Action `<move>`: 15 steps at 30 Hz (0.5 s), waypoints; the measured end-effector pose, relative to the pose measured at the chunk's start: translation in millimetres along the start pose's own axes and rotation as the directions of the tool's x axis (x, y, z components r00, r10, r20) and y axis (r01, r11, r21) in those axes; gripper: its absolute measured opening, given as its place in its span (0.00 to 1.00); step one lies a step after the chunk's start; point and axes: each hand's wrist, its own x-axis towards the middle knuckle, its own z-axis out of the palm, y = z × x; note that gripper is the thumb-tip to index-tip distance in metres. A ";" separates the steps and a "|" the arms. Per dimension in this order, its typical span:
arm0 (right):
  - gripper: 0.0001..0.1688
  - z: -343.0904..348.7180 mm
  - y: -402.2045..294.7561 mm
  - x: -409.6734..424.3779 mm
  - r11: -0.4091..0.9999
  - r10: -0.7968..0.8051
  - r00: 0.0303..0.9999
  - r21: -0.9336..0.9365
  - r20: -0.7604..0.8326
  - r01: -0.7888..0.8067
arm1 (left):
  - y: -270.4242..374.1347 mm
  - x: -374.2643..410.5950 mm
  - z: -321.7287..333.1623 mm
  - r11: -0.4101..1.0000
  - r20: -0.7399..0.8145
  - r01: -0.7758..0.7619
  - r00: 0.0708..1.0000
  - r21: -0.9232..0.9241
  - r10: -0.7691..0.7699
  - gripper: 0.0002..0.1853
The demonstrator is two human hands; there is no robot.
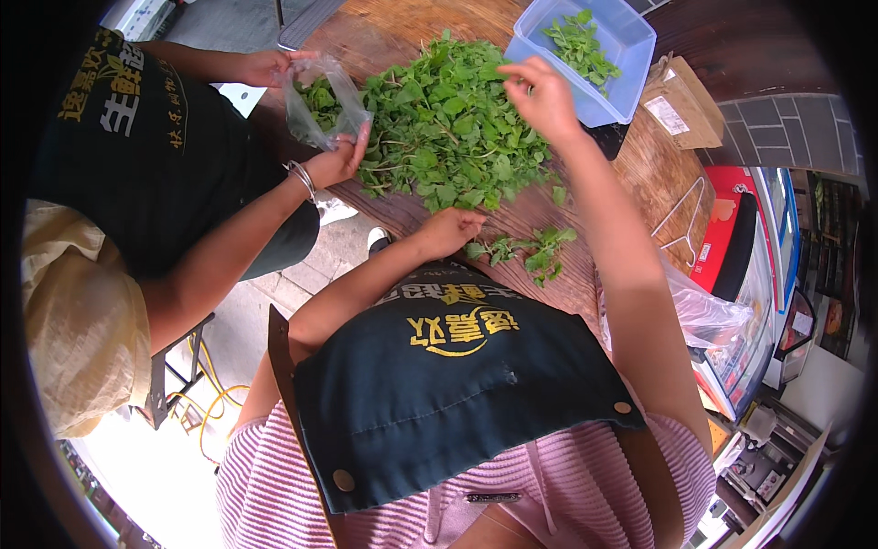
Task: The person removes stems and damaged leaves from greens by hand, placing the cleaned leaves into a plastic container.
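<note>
A large heap of leafy green herbs (459, 123) lies on the wooden table (384, 206). My right hand (542, 96) is raised over the heap's right side, beside the blue plastic bin (617, 41), with its thumb and forefinger near a leaf; whether it grips the leaf is unclear. Inside the bin lie some green sprigs (583, 48). My left hand (449, 232) rests at the heap's near edge with its fingers curled, and what is between them cannot be told. Just right of it, a few loose sprigs (535, 250) lie on the wood.
At left a co-worker's hands (336, 158) hold a clear plastic bag (329, 103) with greens in it. A cardboard box (686, 103) with a label, a white hanger (679, 219) and a thin plastic bag (706, 309) are at the right. Beneath the bin is a dark flat object (609, 141).
</note>
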 end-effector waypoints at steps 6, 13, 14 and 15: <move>0.16 44.1 -15.5 -5.7 0.903 -0.105 0.958 -0.378 0.268 0.205 | 8.3 -4.7 -5.6 0.999 0.023 0.012 1.000 -0.049 -0.011 0.15; 0.09 13.7 -5.7 -21.2 0.944 0.297 0.939 0.095 0.171 -0.316 | 26.8 -5.1 -20.4 0.906 -0.073 -0.039 0.997 -0.422 0.009 0.14; 0.07 4.9 -10.7 -27.0 0.800 0.429 0.855 0.317 0.291 -0.509 | 37.6 -7.1 -25.3 0.860 -0.091 -0.034 0.996 -0.509 -0.014 0.14; 0.06 -4.6 -18.8 -32.9 0.566 0.506 0.748 0.489 0.429 -0.664 | 45.5 -7.9 -28.8 0.819 -0.142 -0.090 0.990 -0.567 0.011 0.14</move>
